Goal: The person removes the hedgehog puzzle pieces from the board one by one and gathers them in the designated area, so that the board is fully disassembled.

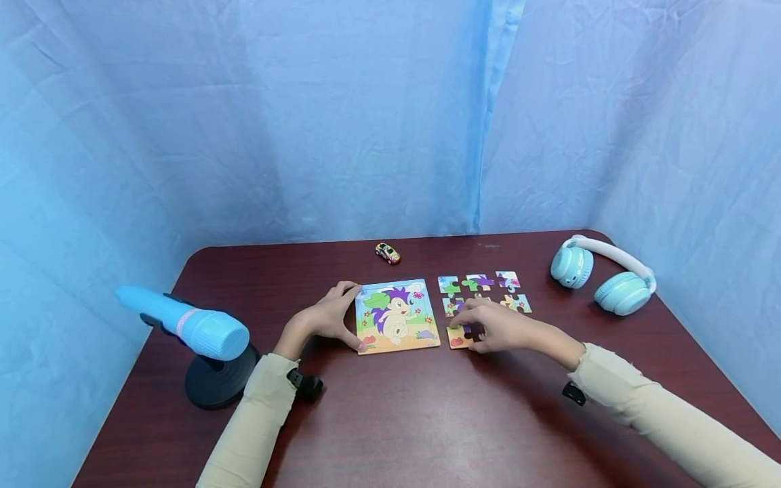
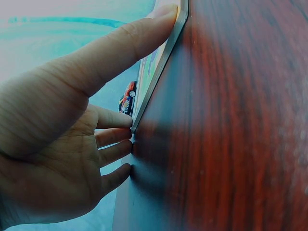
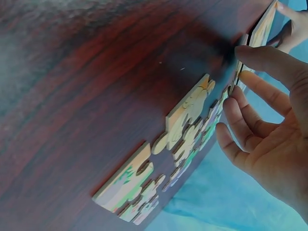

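A square puzzle board [image 1: 396,344] with a printed purple-haired hedgehog lies flat on the dark wooden table. My left hand [image 1: 329,315] rests at its left side, fingers spread; the thumb touches the near-left corner and the index finger the far-left one. To the right of the board, my right hand [image 1: 497,325] pinches a jigsaw piece [image 1: 459,337] with an orange bottom edge between thumb and index finger, low over the table. Several other jigsaw pieces [image 1: 448,283] lie in loose rows behind it, some covered by that hand. The right wrist view shows more jigsaw pieces [image 3: 190,108] lying flat.
Beyond the board stands a small toy car [image 1: 387,253]. Mint headphones [image 1: 622,293] with a white band lie at the right edge. On the left, a blue microphone-like object [image 1: 213,332] is mounted on a black round stand [image 1: 219,383]. Blue curtains [image 1: 366,122] surround the table.
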Available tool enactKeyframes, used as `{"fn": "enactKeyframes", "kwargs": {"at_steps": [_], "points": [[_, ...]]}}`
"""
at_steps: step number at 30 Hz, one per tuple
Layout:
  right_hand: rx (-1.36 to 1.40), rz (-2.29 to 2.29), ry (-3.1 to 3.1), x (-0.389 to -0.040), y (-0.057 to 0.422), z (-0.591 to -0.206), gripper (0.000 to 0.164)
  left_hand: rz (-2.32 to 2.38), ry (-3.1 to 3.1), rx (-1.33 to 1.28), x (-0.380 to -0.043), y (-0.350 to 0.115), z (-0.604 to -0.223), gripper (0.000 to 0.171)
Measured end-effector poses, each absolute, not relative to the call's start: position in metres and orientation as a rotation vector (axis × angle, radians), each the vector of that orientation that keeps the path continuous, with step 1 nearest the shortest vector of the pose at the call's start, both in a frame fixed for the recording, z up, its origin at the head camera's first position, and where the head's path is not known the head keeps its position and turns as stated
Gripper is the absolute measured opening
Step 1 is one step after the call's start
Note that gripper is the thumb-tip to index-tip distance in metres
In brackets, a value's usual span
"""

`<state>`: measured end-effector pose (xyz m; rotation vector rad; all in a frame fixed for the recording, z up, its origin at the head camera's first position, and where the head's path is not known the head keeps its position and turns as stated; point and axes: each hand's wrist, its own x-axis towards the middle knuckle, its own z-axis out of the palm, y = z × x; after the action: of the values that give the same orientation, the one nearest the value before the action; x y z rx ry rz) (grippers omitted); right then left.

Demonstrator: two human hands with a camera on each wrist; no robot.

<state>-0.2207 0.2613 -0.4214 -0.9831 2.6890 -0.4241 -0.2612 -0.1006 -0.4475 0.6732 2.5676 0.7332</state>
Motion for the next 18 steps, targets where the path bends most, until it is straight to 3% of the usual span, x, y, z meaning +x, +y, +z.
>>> {"fn": "enactKeyframes", "kwargs": {"at_steps": [18], "points": [[-0.998,-0.485,2.692,-0.2226,0.2688,-0.4281,0.038,0.752,2.569,0.668,-0.2602,-0.1,-0.4482,0.123]]}}
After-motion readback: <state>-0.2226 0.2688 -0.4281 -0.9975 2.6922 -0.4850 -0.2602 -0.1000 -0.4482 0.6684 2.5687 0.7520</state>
